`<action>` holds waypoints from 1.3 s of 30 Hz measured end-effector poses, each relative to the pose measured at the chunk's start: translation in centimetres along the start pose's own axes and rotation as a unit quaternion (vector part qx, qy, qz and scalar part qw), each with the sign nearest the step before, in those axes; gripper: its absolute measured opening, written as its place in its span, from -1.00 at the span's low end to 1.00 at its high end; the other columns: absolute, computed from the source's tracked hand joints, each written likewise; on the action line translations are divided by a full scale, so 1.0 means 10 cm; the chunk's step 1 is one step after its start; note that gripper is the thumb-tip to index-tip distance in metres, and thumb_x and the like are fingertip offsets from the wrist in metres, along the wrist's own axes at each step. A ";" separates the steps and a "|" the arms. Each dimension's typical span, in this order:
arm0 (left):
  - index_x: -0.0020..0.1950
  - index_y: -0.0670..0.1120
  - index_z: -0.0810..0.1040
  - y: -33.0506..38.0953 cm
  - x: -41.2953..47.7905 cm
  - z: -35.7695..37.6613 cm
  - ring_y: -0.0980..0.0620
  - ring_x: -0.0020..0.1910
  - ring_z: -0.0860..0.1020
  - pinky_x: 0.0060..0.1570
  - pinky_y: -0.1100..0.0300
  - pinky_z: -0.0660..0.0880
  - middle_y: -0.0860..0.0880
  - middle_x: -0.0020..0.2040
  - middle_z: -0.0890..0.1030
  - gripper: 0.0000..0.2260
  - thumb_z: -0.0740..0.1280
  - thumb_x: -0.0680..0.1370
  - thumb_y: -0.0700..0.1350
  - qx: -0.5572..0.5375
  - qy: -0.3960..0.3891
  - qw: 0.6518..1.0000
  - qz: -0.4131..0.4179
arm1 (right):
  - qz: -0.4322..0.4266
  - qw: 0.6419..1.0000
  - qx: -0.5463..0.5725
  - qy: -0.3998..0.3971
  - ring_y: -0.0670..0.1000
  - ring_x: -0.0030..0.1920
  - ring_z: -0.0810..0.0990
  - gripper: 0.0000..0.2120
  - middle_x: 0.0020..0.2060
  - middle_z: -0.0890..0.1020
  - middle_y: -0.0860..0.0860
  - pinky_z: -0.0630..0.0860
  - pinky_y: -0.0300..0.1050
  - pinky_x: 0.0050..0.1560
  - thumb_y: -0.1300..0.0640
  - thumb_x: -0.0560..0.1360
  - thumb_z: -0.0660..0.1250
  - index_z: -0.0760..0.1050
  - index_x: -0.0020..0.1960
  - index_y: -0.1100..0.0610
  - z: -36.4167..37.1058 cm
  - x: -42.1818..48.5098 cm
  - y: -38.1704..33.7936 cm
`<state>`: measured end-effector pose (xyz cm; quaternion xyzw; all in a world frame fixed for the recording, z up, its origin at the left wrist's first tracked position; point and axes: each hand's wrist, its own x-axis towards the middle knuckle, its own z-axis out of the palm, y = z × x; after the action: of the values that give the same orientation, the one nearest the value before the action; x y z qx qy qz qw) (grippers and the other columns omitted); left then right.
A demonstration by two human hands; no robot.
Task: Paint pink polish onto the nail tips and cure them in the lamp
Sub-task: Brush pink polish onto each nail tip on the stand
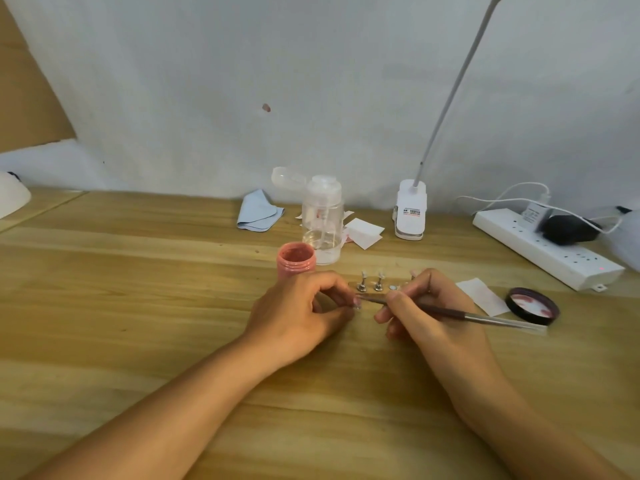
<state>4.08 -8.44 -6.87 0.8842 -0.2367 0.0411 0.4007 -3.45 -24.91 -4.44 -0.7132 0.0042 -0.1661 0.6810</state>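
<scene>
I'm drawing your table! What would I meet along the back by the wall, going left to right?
Blue cloth → clear pump bottle → white lamp clamp → white power strip.

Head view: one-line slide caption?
Left hand pinches a small nail tip while right hand holds a thin dark-handled brush to it, beside the open pink polish jar.

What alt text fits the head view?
A person's left hand pinches a nail tip while the right hand holds a brush to it, over a wooden table. An open pink jar, a lid, a clear bottle and a power strip sit nearby.
</scene>
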 end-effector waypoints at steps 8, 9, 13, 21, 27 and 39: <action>-0.12 0.33 0.54 0.01 -0.02 -0.01 0.24 -0.38 0.52 -0.29 0.21 0.36 0.40 -0.23 0.57 -0.83 0.47 0.44 0.06 0.016 0.009 1.000 0.003 | -0.002 1.000 -0.024 -0.002 0.01 -0.41 0.52 -0.87 -0.36 0.67 0.15 0.50 -0.10 -0.33 0.34 0.50 0.34 0.40 -0.16 0.35 0.01 -0.01 -0.01; -0.12 0.33 0.54 0.02 -0.02 -0.01 0.24 -0.38 0.52 -0.29 0.22 0.34 0.41 -0.23 0.57 -0.83 0.47 0.44 0.06 0.018 0.010 1.000 0.004 | -0.002 1.000 -0.025 -0.002 0.00 -0.41 0.52 -0.87 -0.36 0.66 0.15 0.50 -0.10 -0.34 0.34 0.50 0.34 0.40 -0.17 0.34 0.00 -0.01 -0.01; -0.17 0.35 0.53 0.04 -0.02 -0.01 0.26 -0.40 0.50 -0.33 0.23 0.30 0.43 -0.30 0.54 -0.81 0.47 0.44 0.05 0.019 0.014 1.000 0.008 | -0.012 0.999 -0.046 -0.001 -0.04 -0.44 0.52 -0.86 -0.37 0.66 0.14 0.48 -0.20 -0.39 0.34 0.49 0.35 0.41 -0.19 0.30 0.00 -0.01 0.00; -0.13 0.29 0.57 0.04 -0.02 -0.01 0.23 -0.37 0.53 -0.31 0.24 0.33 0.38 -0.17 0.60 -0.86 0.47 0.44 0.05 0.015 0.018 1.000 0.008 | -0.027 0.996 -0.081 0.002 0.02 -0.42 0.52 -0.89 -0.30 0.62 0.23 0.49 -0.06 -0.33 0.32 0.45 0.37 0.43 -0.19 0.26 -0.01 0.00 0.00; -0.12 0.30 0.57 0.03 -0.01 0.00 0.20 -0.43 0.49 -0.35 0.22 0.29 0.30 -0.37 0.55 -0.86 0.48 0.43 0.07 0.021 0.024 0.999 -0.003 | -0.014 0.999 -0.035 0.007 -0.06 -0.47 0.50 -0.89 -0.38 0.64 0.13 0.45 -0.26 -0.44 0.34 0.48 0.34 0.41 -0.18 0.30 -0.02 0.02 0.03; -0.16 0.24 0.60 0.02 0.00 -0.02 0.24 -0.49 0.40 -0.39 0.23 0.22 0.28 -0.50 0.48 -0.92 0.48 0.44 0.07 -0.012 -0.002 1.000 -0.026 | 0.003 0.999 0.034 -0.011 -0.03 -0.45 0.52 -0.80 -0.40 0.64 0.20 0.47 -0.25 -0.45 0.31 0.52 0.32 0.33 -0.17 0.37 -0.02 0.01 0.00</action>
<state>3.98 -8.38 -6.57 0.8853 -0.2151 0.0266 0.4114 -3.36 -25.12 -4.44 -0.6914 -0.0066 -0.1563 0.7053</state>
